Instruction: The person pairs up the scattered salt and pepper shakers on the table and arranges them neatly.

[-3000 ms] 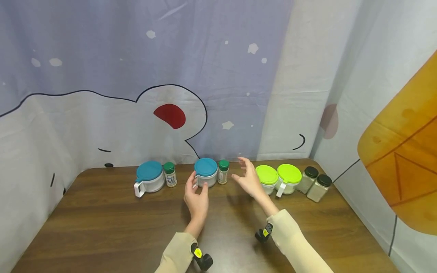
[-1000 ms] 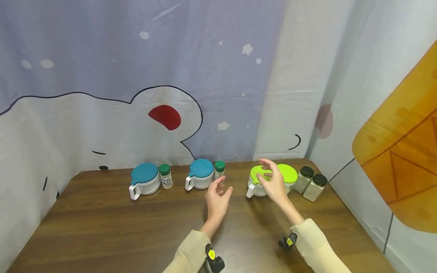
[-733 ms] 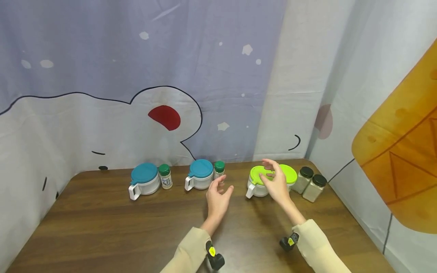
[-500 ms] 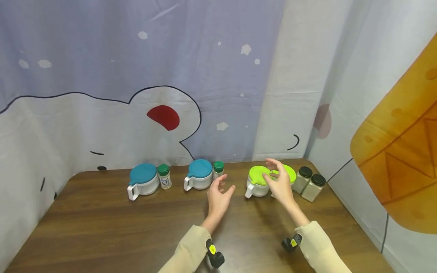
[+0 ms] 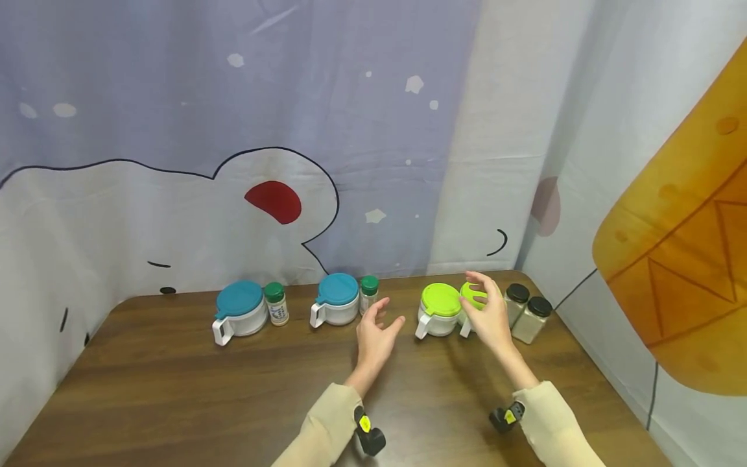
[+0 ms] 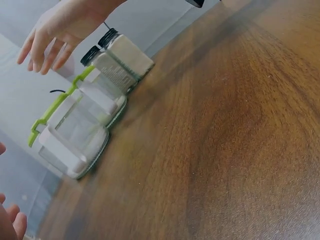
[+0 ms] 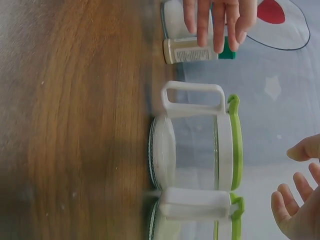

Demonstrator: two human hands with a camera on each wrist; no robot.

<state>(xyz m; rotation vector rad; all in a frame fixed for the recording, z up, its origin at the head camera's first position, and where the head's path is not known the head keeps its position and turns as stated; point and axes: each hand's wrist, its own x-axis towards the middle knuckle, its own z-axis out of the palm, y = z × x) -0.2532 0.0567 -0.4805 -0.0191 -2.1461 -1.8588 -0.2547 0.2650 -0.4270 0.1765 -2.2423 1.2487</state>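
My right hand (image 5: 489, 318) hovers with spread, bent fingers in front of and over the right lime-lidded seasoning jar (image 5: 470, 295), partly covering it. In the right wrist view, those fingers (image 7: 287, 205) stay apart from the lid. Just left stands the other lime-lidded jar (image 5: 440, 301), its white handle facing front left. My left hand (image 5: 375, 340) hangs over the table, fingers loosely bent and holding nothing. It is nearest the green-capped shaker (image 5: 369, 292), which stands beside a blue-lidded jar (image 5: 337, 298) with a white handle.
Another blue-lidded jar (image 5: 240, 308) and green-capped shaker (image 5: 276, 303) stand farther left. Two black-capped glass jars (image 5: 530, 323) stand right of the lime-lidded ones, close to my right hand. A printed curtain (image 5: 397, 162) hangs behind the wooden table (image 5: 204, 389).
My left hand has let go of the middle blue-lidded jar and moved right. My right hand has passed from the left lime-lidded jar to the right one. The left one's handle now shows.
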